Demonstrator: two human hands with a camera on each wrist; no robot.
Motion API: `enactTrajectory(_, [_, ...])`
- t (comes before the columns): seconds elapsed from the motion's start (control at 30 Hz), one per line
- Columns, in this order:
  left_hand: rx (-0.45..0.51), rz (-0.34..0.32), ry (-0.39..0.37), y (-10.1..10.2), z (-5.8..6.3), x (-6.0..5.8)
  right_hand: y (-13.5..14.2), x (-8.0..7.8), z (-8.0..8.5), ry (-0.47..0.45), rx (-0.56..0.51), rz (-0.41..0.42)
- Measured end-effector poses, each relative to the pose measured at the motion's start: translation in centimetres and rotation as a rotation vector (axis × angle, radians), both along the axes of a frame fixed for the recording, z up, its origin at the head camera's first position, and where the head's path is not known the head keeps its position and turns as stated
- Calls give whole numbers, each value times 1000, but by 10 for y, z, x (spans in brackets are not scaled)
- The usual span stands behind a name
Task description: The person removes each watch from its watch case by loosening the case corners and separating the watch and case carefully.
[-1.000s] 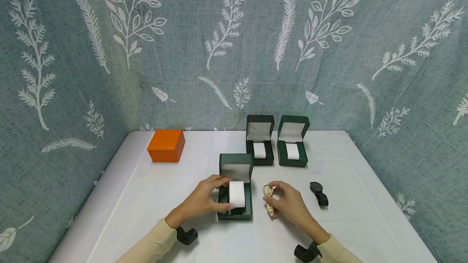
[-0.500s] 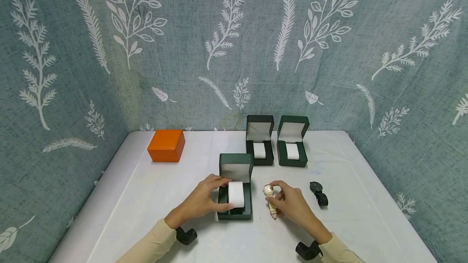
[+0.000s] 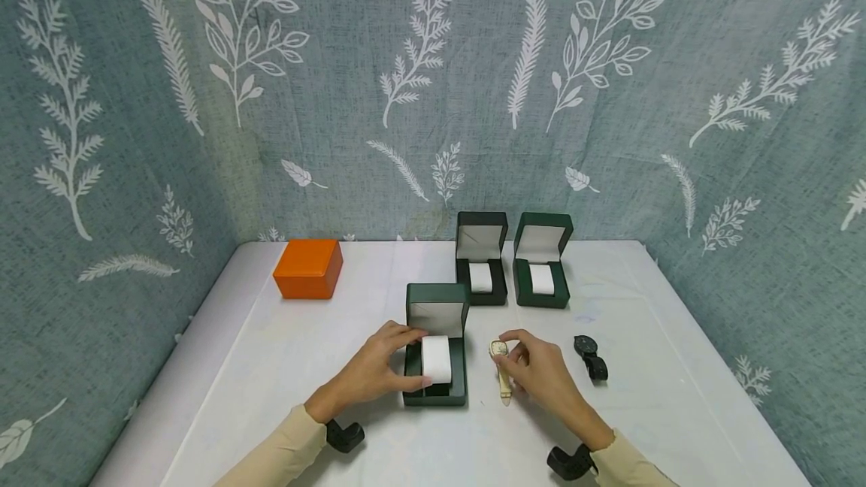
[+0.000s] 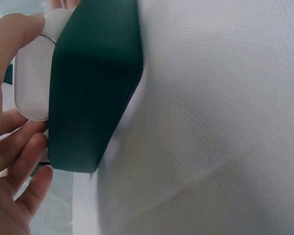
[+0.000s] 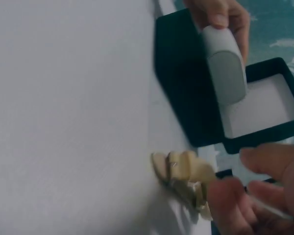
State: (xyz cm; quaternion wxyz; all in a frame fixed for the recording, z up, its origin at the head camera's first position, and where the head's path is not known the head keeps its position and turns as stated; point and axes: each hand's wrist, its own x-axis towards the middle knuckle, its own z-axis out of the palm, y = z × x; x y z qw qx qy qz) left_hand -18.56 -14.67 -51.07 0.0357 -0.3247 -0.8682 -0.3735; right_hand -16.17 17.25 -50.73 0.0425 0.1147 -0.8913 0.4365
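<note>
While left hand (image 3: 375,368) pinches white cushion (image 3: 437,359), right hand (image 3: 543,373) pinching gold watch (image 3: 504,380), dial (image 3: 498,347) at its fingertips (image 3: 507,335)

No text, label, brand, number or sign could be read in any view. The gold watch (image 3: 499,349) and the black watch (image 3: 590,355) showed too small in the head view for any numeral or maker's name to be made out; in the right wrist view, the gold one was blurred.

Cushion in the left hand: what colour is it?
White; the cushion shows best in the head view, its front facing the camera.
</note>
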Motion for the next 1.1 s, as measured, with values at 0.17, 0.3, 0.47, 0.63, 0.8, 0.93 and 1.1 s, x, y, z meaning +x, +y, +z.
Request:
enactTrajectory(0.17, [-10, -14, 23, -2, 0, -2, -6, -2, 2, 21, -56, 97])
enactTrajectory(0.3, [-9, -27, 12, -3, 1, -3, -14, -1, 2, -22, -102, 198])
enactTrajectory(0.47, [6, -25, -3, -2, 1, -3, -24, 1, 0, -73, -137, 287])
enactTrajectory(0.63, [-7, -18, -1, -1, 0, -3, -32, 3, -4, -125, -160, 319])
enactTrajectory(0.8, [-67, -2, 55, 1, 0, -4, -36, 4, -8, -143, -189, 338])
enactTrajectory(0.93, [-124, 8, 112, 2, -1, -5, -38, 4, -10, -157, -200, 329])
enactTrajectory(1.1, [-185, 15, 171, 3, -3, -4, -39, 5, -8, -184, -206, 321])
